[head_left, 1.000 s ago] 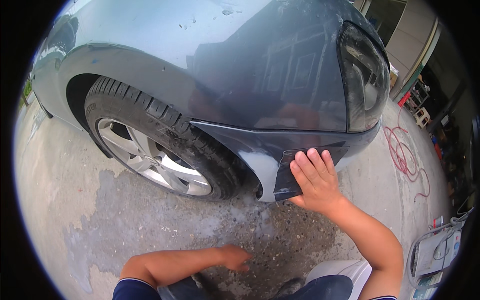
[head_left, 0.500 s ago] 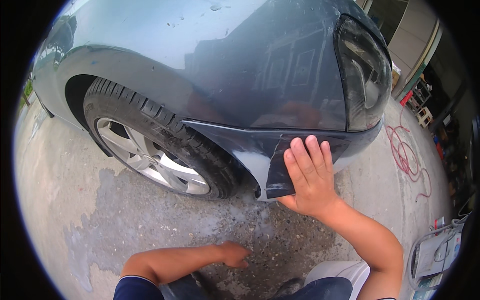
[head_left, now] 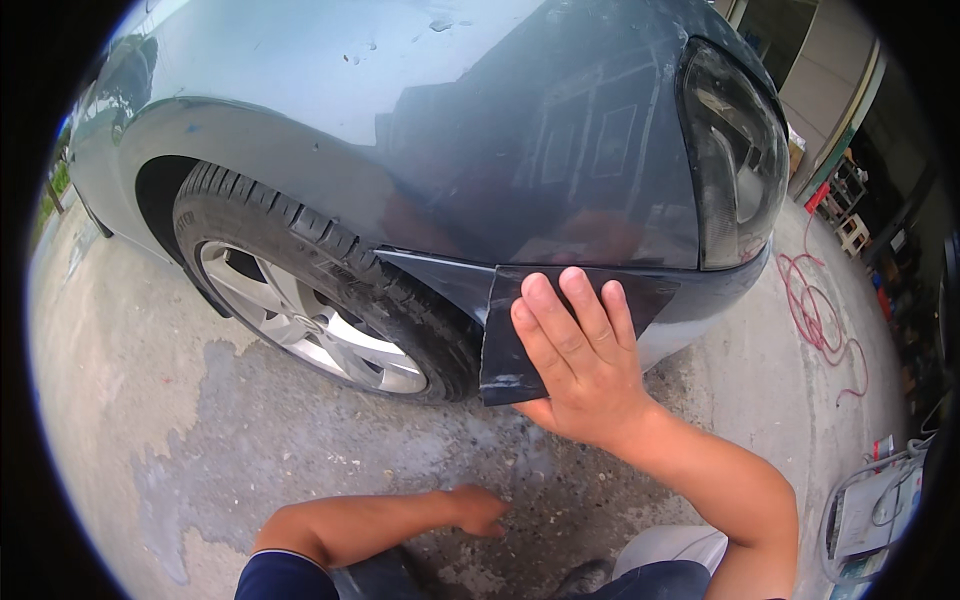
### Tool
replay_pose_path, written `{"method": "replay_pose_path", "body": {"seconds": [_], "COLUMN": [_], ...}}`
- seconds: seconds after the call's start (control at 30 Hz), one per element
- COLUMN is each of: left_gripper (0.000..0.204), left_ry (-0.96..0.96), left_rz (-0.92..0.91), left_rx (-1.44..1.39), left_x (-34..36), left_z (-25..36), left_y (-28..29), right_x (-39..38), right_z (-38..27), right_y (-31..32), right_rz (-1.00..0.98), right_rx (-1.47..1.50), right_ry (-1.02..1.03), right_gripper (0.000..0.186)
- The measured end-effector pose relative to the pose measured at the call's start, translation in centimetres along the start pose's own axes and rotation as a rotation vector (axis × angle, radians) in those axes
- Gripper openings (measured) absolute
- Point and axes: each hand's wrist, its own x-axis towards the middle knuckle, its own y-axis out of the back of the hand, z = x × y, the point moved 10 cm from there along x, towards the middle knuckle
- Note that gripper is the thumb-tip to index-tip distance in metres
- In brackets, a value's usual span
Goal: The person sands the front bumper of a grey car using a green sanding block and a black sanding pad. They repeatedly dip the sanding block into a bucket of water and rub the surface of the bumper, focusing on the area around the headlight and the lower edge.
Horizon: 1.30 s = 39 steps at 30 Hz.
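My right hand (head_left: 590, 370) lies with its fingers stretched over a dark sheet of sandpaper (head_left: 510, 350), pressing it to the front bumper (head_left: 690, 310) of a grey-blue car. The thumb is at the sheet's lower edge, partly hidden. The sheet reaches the bumper's edge beside the front wheel (head_left: 310, 320), and a dull, whitish streak shows on the bumper right of it. Low in the view, my left hand (head_left: 480, 511) hangs over the ground with its fingers loosely curled in; nothing shows in it.
Above the bumper are the fender (head_left: 450, 190) and the headlight (head_left: 740, 150). Wet patches mark the concrete floor (head_left: 260, 430). A white bucket-like container (head_left: 675, 547) stands by my legs. On the right lie a red hose (head_left: 815, 310) and a grey box-shaped device (head_left: 880, 510) with a cable.
My right hand has slid the sandpaper left along the bumper, toward the wheel. My left hand has stayed nearly in place. The view has shifted slightly.
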Motion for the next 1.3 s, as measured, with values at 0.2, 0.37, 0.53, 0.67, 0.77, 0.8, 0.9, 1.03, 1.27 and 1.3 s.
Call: {"method": "replay_pose_path", "body": {"seconds": [0.2, 0.37, 0.53, 0.67, 0.77, 0.8, 0.9, 1.03, 1.27, 1.3], "left_gripper": [0.062, 0.043, 0.031, 0.038, 0.044, 0.044, 0.043, 0.041, 0.040, 0.040], "left_ry": [0.000, 0.104, -0.114, -0.092, -0.031, -0.012, 0.013, 0.007, 0.039, 0.059], "left_rz": [0.046, 0.423, 1.301, 1.531, 1.433, 1.409, 1.370, 1.360, 1.280, 1.257], "left_rx": [0.001, -0.089, -0.042, 0.279, 0.478, 0.507, 0.580, 0.606, 0.519, 0.505], "left_x": [-0.6, -5.6, -19.8, -27.7, -28.9, -29.1, -29.2, -29.3, -29.5, -29.4], "left_z": [-0.4, 1.4, 8.1, 11.8, 13.2, 13.5, 13.9, 14.3, 14.2, 14.2], "left_y": [0.9, 9.8, 24.4, 29.8, 31.8, 32.3, 33.5, 34.3, 35.2, 35.3], "right_x": [-2.7, -6.9, -7.5, -7.9, -8.2, -8.0, -8.1, -8.1, -8.1, -8.1], "right_z": [3.5, 6.8, 6.9, 7.0, 7.1, 7.0, 7.2, 7.2, 6.9, 6.9], "right_y": [0.7, 0.4, -0.2, -0.4, -0.6, -0.6, -0.7, -0.9, -1.3, -1.2], "right_rz": [0.060, 0.135, 0.200, 0.175, 0.177, 0.173, 0.144, 0.178, 0.150, 0.153], "right_rx": [-0.065, -0.112, -0.118, -0.125, -0.109, -0.100, -0.071, -0.077, -0.104, -0.112], "right_ry": [0.015, 0.045, 0.072, 0.072, 0.067, 0.065, 0.081, 0.048, 0.141, 0.139], "right_gripper": [0.068, 0.066, 0.059, 0.055, 0.053, 0.051, 0.050, 0.039, 0.038, 0.039]}}
